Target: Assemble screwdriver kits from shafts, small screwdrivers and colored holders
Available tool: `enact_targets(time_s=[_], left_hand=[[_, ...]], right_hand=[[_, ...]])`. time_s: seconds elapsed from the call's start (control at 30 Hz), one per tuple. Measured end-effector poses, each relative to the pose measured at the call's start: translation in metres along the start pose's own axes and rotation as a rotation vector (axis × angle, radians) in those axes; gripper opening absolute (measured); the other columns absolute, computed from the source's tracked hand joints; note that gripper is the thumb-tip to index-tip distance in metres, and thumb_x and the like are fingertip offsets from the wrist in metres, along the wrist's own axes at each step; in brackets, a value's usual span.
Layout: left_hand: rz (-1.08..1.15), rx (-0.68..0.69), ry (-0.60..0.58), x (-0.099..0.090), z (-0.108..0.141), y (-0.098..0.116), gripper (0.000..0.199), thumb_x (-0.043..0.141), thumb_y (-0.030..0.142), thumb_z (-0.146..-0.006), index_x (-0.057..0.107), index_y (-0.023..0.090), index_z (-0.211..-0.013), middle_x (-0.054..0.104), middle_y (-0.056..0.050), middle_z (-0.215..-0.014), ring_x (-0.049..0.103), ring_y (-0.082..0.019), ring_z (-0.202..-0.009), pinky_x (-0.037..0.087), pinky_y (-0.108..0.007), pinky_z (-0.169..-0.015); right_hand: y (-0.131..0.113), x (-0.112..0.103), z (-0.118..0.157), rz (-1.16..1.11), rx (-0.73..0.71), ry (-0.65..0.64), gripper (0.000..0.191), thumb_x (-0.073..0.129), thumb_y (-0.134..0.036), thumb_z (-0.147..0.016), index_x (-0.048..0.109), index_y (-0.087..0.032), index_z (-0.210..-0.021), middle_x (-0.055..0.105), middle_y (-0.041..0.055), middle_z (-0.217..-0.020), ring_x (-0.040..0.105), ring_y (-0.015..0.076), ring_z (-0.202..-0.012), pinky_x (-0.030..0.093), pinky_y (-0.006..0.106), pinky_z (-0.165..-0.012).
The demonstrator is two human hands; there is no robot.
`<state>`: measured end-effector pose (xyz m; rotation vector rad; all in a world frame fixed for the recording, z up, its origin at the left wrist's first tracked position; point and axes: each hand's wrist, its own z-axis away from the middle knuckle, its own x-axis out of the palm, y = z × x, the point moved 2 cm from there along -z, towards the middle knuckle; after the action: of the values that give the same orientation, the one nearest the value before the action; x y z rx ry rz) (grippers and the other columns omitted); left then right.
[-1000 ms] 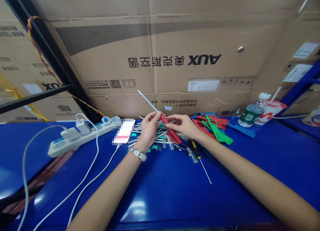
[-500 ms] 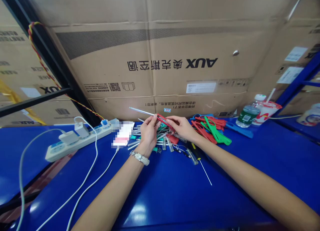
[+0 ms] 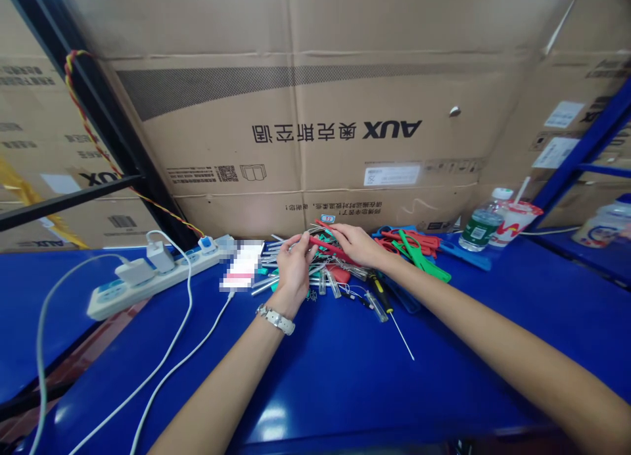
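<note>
My left hand (image 3: 294,265) is closed, its thumb and fingertips pinching the left end of a long, narrow red handle (image 3: 331,250). Over the other end lies my right hand (image 3: 359,246), also closed, with a second slim red piece (image 3: 323,225) at its fingertips. Thin silver metal shows between the two red parts; its exact shape is too small to make out. Beneath both hands spreads a pile of metal rods (image 3: 266,284), teal bits and clear plastic handles (image 3: 333,284). A black-and-yellow screwdriver (image 3: 379,292) points toward the front, right of the pile.
Red and green plastic handles (image 3: 421,258) and a blue one (image 3: 466,254) lie at right, near a water bottle (image 3: 480,225) and a cup with straw (image 3: 515,221). Left are a phone (image 3: 244,261), a power strip (image 3: 158,277) and white cables. Cardboard (image 3: 315,87) stands behind.
The metal rod that stuck out left from the red handle no longer shows there. My right hand has shifted slightly forward, and a second red piece shows at its fingertips.
</note>
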<state>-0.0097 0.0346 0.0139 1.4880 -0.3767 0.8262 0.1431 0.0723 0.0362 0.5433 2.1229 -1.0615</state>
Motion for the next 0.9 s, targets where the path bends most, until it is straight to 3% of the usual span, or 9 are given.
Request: enact_targets(time_s=[0.13,0.3,0.43,0.67,0.9], left_hand=[[-0.036,0.059,-0.088,-0.008,0.001,-0.001,0.011,0.075,0.013,-0.087,0.064,0.014,-0.086,0.07,-0.003,-0.086,0.072,-0.012,-0.086,0.057,-0.028,-0.089],[-0.097,0.141,-0.101,-0.017,0.004,0.0,0.015,0.08,0.02,-0.082,0.067,0.015,-0.088,0.069,-0.003,-0.088,0.071,-0.014,-0.089,0.056,-0.03,-0.09],[-0.175,0.299,-0.144,-0.018,0.004,0.009,0.019,0.08,0.029,-0.082,0.067,0.017,-0.089,0.068,-0.003,-0.089,0.07,-0.015,-0.091,0.057,-0.029,-0.085],[-0.173,0.533,-0.195,-0.012,-0.005,0.036,0.013,0.07,0.032,-0.092,0.066,0.02,-0.097,0.07,-0.003,-0.09,0.065,-0.009,-0.071,0.052,-0.02,-0.064],[-0.238,0.616,-0.295,-0.008,-0.002,0.044,0.011,0.065,0.033,-0.096,0.067,0.022,-0.099,0.072,-0.005,-0.094,0.061,-0.01,-0.067,0.05,-0.021,-0.061]], right_hand=[[0.003,0.001,-0.003,0.031,-0.073,-0.058,0.033,0.046,-0.022,-0.103,0.069,-0.017,-0.126,0.075,0.0132,-0.117,0.07,0.0265,-0.106,0.05,0.039,-0.094],[0.006,0.001,-0.003,0.031,-0.154,-0.057,0.027,0.055,-0.027,-0.1,0.07,-0.021,-0.121,0.075,0.0098,-0.114,0.069,0.0238,-0.1,0.051,0.037,-0.09],[0.006,-0.002,0.0,0.072,-0.21,-0.06,0.03,0.05,-0.029,-0.103,0.069,-0.02,-0.123,0.075,0.0105,-0.114,0.069,0.0239,-0.1,0.05,0.037,-0.087],[0.009,0.001,0.01,0.042,-0.111,-0.007,0.025,0.063,-0.03,-0.095,0.071,-0.02,-0.116,0.074,0.0096,-0.117,0.068,0.0247,-0.104,0.049,0.038,-0.091],[0.011,0.008,0.01,-0.024,0.02,0.029,0.032,0.078,-0.039,-0.083,0.074,-0.022,-0.109,0.075,0.0062,-0.095,0.067,0.0223,-0.083,0.05,0.037,-0.079]])
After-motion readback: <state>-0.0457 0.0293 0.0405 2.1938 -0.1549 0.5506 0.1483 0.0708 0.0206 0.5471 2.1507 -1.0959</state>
